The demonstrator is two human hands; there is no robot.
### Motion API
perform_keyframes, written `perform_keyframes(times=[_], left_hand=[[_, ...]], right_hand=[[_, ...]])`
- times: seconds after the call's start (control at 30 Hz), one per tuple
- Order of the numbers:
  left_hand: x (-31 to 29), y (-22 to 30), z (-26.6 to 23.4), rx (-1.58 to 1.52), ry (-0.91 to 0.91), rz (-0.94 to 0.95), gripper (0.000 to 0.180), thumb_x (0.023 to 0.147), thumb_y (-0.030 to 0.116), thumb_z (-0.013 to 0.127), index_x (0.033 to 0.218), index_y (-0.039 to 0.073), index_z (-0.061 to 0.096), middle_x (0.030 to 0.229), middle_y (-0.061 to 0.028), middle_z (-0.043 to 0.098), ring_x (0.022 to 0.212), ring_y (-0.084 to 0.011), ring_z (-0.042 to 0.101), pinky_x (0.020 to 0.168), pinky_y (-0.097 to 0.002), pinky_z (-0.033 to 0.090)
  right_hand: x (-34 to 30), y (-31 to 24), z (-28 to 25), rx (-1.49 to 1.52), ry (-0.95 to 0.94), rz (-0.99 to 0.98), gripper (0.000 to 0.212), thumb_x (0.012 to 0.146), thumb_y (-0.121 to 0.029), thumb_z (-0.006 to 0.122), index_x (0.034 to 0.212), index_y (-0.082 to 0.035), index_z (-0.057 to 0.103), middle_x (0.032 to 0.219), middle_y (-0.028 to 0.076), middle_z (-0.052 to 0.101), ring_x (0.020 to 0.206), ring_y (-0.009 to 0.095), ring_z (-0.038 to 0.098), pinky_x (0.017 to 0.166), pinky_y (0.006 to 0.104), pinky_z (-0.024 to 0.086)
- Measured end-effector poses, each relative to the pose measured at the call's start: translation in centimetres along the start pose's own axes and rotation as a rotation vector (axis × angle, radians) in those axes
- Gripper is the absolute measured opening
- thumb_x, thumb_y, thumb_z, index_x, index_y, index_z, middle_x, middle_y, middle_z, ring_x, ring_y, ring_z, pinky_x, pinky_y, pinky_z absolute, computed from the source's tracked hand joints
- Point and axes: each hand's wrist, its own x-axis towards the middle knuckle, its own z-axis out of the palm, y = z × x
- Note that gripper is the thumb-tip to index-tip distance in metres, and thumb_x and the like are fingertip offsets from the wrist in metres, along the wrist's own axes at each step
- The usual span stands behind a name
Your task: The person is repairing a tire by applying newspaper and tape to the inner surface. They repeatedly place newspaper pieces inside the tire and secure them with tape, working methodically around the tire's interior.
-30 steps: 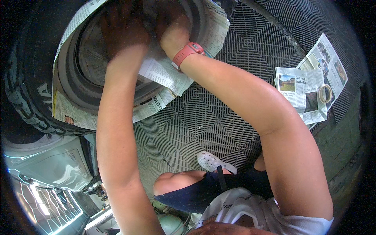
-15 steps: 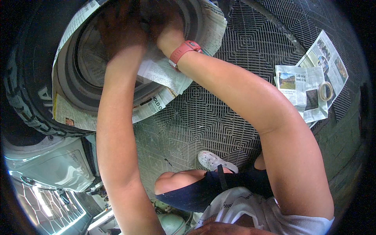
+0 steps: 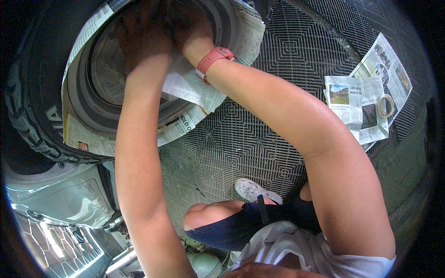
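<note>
A: Item one, left hand. Condition?
B: Fingers spread, reaching into the hollow of the wheel. Tips dim in shadow; whether they press on anything, cannot tell.

A: Item two, right hand.
B: Just to the right of the left fingers, red watch at the wrist. Fingers too dark to read; pinching or pressed together, cannot tell.

A: Item three, newspaper collar.
B: Fanned round the wheel's rim, over the tyre; visible left of, right of and nearer the person than both sets of fingers. One loose flap lies on the near side of the fingers, between left forearm and right wrist.

A: Step in hand?
B: Judged to be papering the wheel: covering or fitting, by feel, within the rim. Not certain.

A: Requirement of the next move?
B: In my judgement, light, flat fingers and the loose flap kept in place; careless wrists could drag or tear it.

A: Remaining stock?
B: Spare newspaper sheets and a tape roll, well to the right of the right fingers, on the ribbed floor. Neither hand touches them.
</note>
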Motion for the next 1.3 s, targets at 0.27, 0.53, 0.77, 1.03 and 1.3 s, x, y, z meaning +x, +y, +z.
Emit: perform_keyframes(times=[0.27, 0.53, 0.77, 1.03, 1.3], left_hand=[[0.2, 0.2, 0.3, 0.01, -0.001, 0.002, 0.051, 0.103, 0.031, 0.056, 0.15, 0.01, 0.058, 0.155, -0.019, 0.055, 0.144, -0.04, 0.049, 0.124, -0.0543, 0.033], [-0.1, 0.3, 1.2, 0.055, 0.037, -0.004, 0.053, 0.104, 0.03, 0.054, 0.153, 0.01, 0.054, 0.158, -0.02, 0.052, 0.147, -0.0398, 0.046, 0.127, -0.0545, 0.029], [0.6, 0.4, 2.0, 0.038, 0.024, -0.018, 0.055, 0.105, 0.032, 0.052, 0.156, 0.011, 0.05, 0.161, -0.0192, 0.048, 0.149, -0.0387, 0.044, 0.128, -0.0553, 0.027], [1.2, 0.2, 2.9, 0.002, 0.011, -0.051, 0.058, 0.107, 0.035, 0.049, 0.16, 0.012, 0.045, 0.165, -0.0179, 0.043, 0.152, -0.0372, 0.041, 0.129, -0.0562, 0.024], [1.1, 0.2, 1.8, 0.007, -0.028, -0.045, 0.059, 0.107, 0.033, 0.048, 0.162, 0.012, 0.043, 0.167, -0.0175, 0.042, 0.154, -0.0371, 0.038, 0.13, -0.0566, 0.022]], right_hand=[[0.4, 0.5, 0.8, -0.032, 0.014, 0.002, 0.047, 0.101, -0.034, 0.063, 0.137, -0.005, 0.069, 0.142, 0.022, 0.065, 0.131, 0.04, 0.062, 0.116, 0.0483, 0.047], [0.1, 1.1, 0.9, -0.062, -0.01, 0.072, 0.048, 0.1, -0.034, 0.063, 0.138, -0.006, 0.068, 0.143, 0.022, 0.064, 0.132, 0.041, 0.061, 0.117, 0.0484, 0.046], [0.1, 3.2, 1.7, -0.033, 0.076, 0.018, 0.05, 0.101, -0.035, 0.062, 0.142, -0.007, 0.065, 0.148, 0.022, 0.061, 0.137, 0.04, 0.057, 0.12, 0.0484, 0.042], [1.8, 4.4, 2.3, -0.123, 0.115, -0.019, 0.044, 0.101, -0.033, 0.063, 0.137, -0.007, 0.069, 0.142, 0.021, 0.066, 0.131, 0.04, 0.062, 0.116, 0.0489, 0.047], [2.3, 4.4, 1.9, -0.163, 0.125, 0.091, 0.038, 0.1, -0.03, 0.063, 0.13, -0.007, 0.074, 0.136, 0.02, 0.07, 0.124, 0.04, 0.067, 0.109, 0.0493, 0.052]])
